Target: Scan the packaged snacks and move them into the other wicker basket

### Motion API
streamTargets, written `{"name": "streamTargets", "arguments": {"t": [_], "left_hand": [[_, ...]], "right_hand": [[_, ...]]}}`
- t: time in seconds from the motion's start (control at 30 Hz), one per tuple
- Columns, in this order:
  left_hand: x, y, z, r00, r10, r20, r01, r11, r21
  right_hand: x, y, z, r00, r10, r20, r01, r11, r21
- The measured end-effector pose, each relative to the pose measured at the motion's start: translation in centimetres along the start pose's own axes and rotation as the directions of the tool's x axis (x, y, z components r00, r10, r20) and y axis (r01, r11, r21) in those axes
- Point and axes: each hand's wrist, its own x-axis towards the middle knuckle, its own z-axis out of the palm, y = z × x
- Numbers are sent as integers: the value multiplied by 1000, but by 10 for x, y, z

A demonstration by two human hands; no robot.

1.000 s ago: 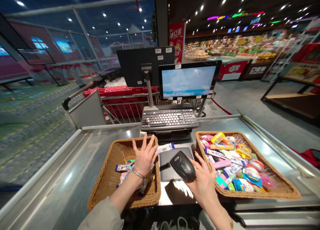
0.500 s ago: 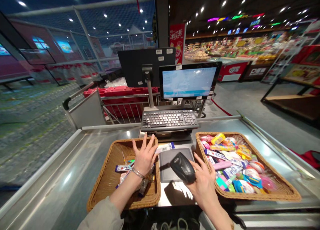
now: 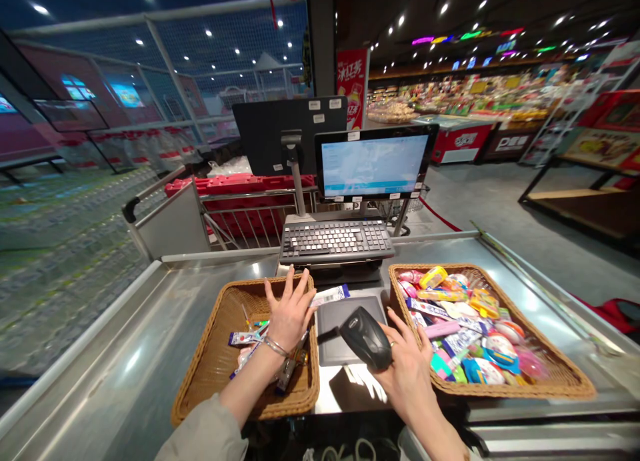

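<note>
Little has moved: right hand [image 3: 411,371] gripping black scanner [image 3: 366,339] (smooth, rounded), left hand [image 3: 290,315] splayed

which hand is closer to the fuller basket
Right: the right hand, holding the scanner, is beside the fuller basket's left wall; the left hand is over the other basket.

The left arm [image 3: 255,391] wears a pale grey-green sleeve [image 3: 207,431] and silver metal bangle [image 3: 275,345]. The right hand [image 3: 407,371] wears a thin ring [image 3: 393,343].
</note>
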Motion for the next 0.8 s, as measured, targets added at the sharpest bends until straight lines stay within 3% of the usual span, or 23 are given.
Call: {"name": "streamTargets", "arguments": {"t": [0.47, 0.8], "left_hand": [[10, 9, 6, 999, 47, 5, -47, 999, 16], [31, 27, 13, 994, 105, -22, -106, 993, -44]], "right_hand": [[-5, 11, -5, 998, 40, -46, -43, 998, -55], [-11, 26, -13, 985, 71, -156, -90, 989, -121]]}}
